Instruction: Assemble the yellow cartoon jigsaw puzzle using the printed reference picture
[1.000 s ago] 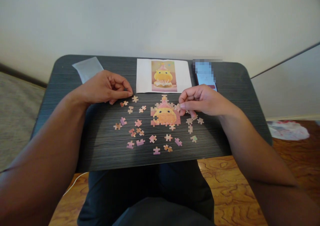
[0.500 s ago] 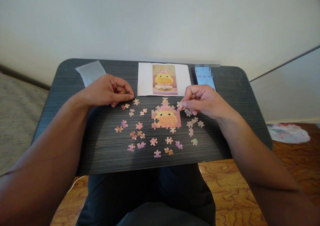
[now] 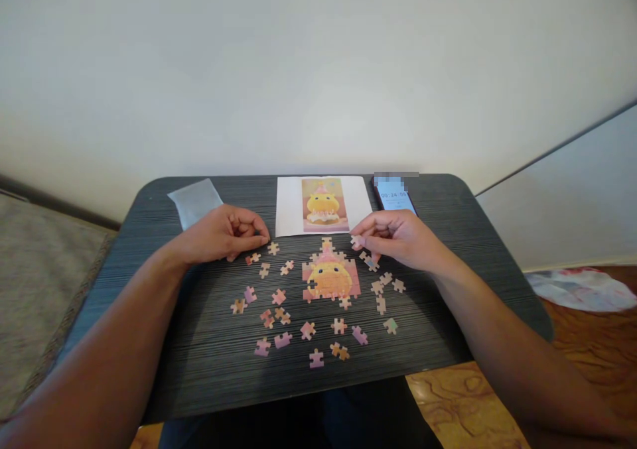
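- My puzzle piece [image 3: 356, 241] is looking pale and knobbed.
- My right hand [image 3: 395, 234] is pinching it at nine o'clock.
- My left hand [image 3: 226, 233] is curling; whether holding anything, I can't tell.

You have a dark grey bench [image 3: 209, 369] with fine pale streaks, a joined puzzle [image 3: 332, 280] of yellow topped with pink, and a white sheet [image 3: 288, 207] bearing a yellow-and-pink picture [image 3: 324, 203]; your floor [image 3: 448, 396] is orange-brown with dark wavy grain.
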### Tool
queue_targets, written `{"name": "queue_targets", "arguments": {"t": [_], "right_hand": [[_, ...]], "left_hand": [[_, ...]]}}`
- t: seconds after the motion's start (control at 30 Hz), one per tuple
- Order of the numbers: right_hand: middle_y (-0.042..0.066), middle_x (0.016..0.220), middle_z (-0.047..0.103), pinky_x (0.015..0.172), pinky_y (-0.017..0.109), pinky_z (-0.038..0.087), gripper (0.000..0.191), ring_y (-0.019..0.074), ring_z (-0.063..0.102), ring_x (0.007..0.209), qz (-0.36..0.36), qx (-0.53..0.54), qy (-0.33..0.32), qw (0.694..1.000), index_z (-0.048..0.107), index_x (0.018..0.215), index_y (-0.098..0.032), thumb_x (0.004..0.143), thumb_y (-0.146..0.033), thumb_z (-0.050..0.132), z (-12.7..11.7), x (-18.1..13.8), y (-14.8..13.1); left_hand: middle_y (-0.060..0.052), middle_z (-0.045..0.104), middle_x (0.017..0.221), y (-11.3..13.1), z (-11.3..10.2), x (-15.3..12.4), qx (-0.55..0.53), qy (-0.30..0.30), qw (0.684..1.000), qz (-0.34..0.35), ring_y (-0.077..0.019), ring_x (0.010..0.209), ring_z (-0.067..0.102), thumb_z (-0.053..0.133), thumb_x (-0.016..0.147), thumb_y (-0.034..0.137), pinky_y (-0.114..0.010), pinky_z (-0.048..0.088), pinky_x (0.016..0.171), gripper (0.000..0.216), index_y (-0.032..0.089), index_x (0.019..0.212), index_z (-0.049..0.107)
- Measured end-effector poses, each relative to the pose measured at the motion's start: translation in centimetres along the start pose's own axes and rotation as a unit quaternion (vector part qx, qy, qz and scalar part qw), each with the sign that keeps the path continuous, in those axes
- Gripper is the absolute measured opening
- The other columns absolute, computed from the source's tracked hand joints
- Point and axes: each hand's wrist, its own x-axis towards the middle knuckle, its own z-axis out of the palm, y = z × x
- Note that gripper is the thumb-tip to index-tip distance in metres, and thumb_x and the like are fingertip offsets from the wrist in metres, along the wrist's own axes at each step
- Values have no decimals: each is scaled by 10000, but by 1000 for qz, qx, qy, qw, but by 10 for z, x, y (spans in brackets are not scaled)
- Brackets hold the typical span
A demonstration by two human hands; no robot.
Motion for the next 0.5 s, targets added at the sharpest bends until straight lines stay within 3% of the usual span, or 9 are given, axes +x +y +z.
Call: {"name": "queue_targets", "arguments": {"t": [0.33, 0.5], "right_hand": [[60, 969, 870, 613, 270, 623, 273, 155, 782, 754, 9, -12, 9, 1000, 801, 1056, -210, 902, -414, 896, 0, 2, 3], [55, 978, 870, 605, 258, 607, 270, 127, 750, 687, 4, -16, 10, 1000, 815, 1081, -216, 915, -415, 888, 0, 2, 1]], "left_hand": [[-22, 703, 619, -9, -2, 3, 2, 7, 1000, 9, -90, 449, 489, 772, 995, 480, -199, 364, 445, 297, 184, 1011, 776], [-15, 687, 616, -7, 0, 2, -4, 8, 1000, 10, -82, 443, 478, 775, 991, 468, -195, 353, 444, 289, 180, 1016, 775]]}}
